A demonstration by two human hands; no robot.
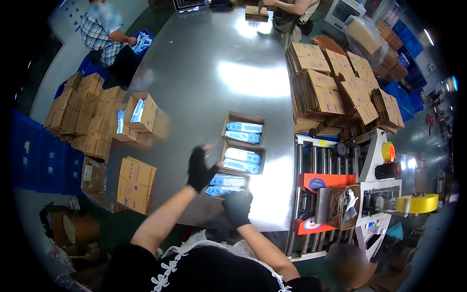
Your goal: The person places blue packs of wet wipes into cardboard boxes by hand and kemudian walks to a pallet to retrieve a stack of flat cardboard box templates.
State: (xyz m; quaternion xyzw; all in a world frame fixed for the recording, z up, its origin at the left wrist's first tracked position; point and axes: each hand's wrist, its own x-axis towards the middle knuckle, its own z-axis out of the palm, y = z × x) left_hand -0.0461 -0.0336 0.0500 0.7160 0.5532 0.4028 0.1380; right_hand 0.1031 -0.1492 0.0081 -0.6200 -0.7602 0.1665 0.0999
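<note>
Three small open cartons stand in a row on the metal table, each holding blue-and-white soft packs. The far carton (226, 127) and the middle carton (263, 160) sit end to end. Nearest me are the packs (227, 181) of the third carton, whose walls are partly covered by my hands. My left hand (201, 169), in a black fingerless glove, is beside its far left corner, with thumb and forefinger apart and nothing visible between them. At its near right corner, my right hand (237, 208), gloved alike, is closed against the carton; its fingertips are hidden.
Flattened cartons (137, 182) lie at the table's left edge, near two filled cartons (141, 117). Tall carton stacks (323, 92) stand right, behind a roller machine (331, 165) with a yellow tape roll. One person (104, 39) sits far left; another (292, 14) stands at the far end.
</note>
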